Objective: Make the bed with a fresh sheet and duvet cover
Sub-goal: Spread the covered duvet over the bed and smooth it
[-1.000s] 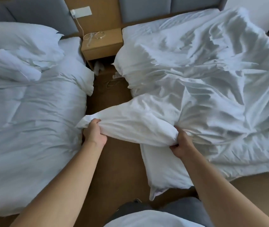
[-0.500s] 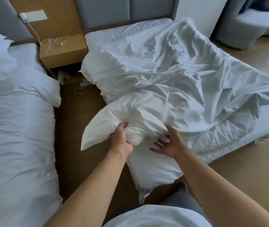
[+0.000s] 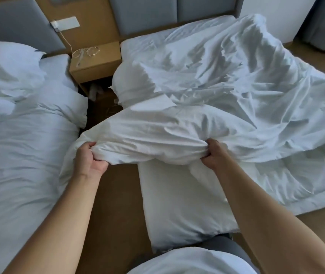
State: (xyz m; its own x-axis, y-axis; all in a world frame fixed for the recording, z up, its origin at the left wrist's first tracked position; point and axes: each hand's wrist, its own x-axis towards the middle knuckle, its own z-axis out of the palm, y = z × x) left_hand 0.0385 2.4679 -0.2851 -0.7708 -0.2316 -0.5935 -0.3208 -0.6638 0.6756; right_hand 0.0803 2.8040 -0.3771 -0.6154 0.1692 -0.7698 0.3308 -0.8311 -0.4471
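Both hands grip the same bunched edge of a thick white duvet (image 3: 147, 139) at the side of the right bed (image 3: 157, 42). The left hand (image 3: 90, 161) has its fingers curled up and over the fold at its left end, out over the gap between the two beds. The right hand (image 3: 213, 155) clutches a gathered wad of the fabric further right, knuckles up. The stretch of duvet between the hands is held raised and taut. Below it a flat panel of the same bedding (image 3: 177, 204) hangs off the bed edge, down toward the wooden floor (image 3: 118, 194) and the person's grey trousers (image 3: 223, 244). The rest of the duvet spreads over the right bed, and a thin, heavily creased white cloth (image 3: 236, 76) lies rumpled on top; whether that cloth is the sheet or the cover cannot be told. The left bed (image 3: 19, 155) carries its own white bedding, with a pillow (image 3: 5, 64) at its head. Between the beds a wooden nightstand (image 3: 96, 64) stands against the grey padded headboard (image 3: 147, 14). A coiled white cable (image 3: 84, 52) lies on it, running up to a white wall plate (image 3: 66, 23).
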